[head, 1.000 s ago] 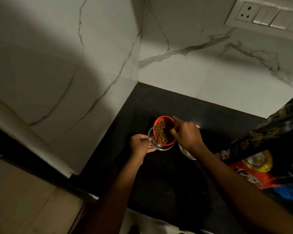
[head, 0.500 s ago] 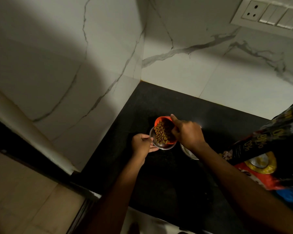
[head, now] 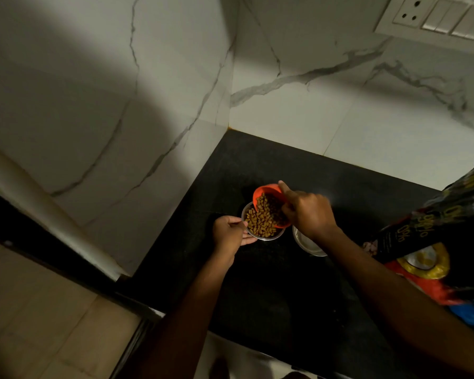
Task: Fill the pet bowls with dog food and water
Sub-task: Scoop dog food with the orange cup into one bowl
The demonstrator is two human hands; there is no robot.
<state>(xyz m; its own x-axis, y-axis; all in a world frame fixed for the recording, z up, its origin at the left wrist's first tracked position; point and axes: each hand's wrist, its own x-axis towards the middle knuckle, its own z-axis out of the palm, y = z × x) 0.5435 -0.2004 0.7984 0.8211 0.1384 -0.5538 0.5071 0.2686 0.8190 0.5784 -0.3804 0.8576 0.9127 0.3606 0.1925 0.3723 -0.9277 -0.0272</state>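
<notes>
An orange cup (head: 266,190) of brown kibble (head: 262,218) is tipped toward the left over a steel pet bowl (head: 268,236) on the black counter (head: 257,283). My right hand (head: 308,212) grips the cup from its right side. Kibble spills from the cup's lip into the bowl. My left hand (head: 229,237) holds the bowl's left rim, thumb on top. A second steel bowl (head: 307,246) sits just to the right, partly hidden under my right wrist; its contents cannot be made out.
A black, red and yellow dog food bag (head: 435,247) lies on the counter at the right. White marble walls (head: 340,110) meet in the corner behind the bowls. A socket and switch plate (head: 438,17) is at the upper right. The counter's front edge runs along the lower left.
My right hand has tilted the orange cup further to the left, and kibble now lies in the steel bowl. My left hand has stayed on the bowl's rim.
</notes>
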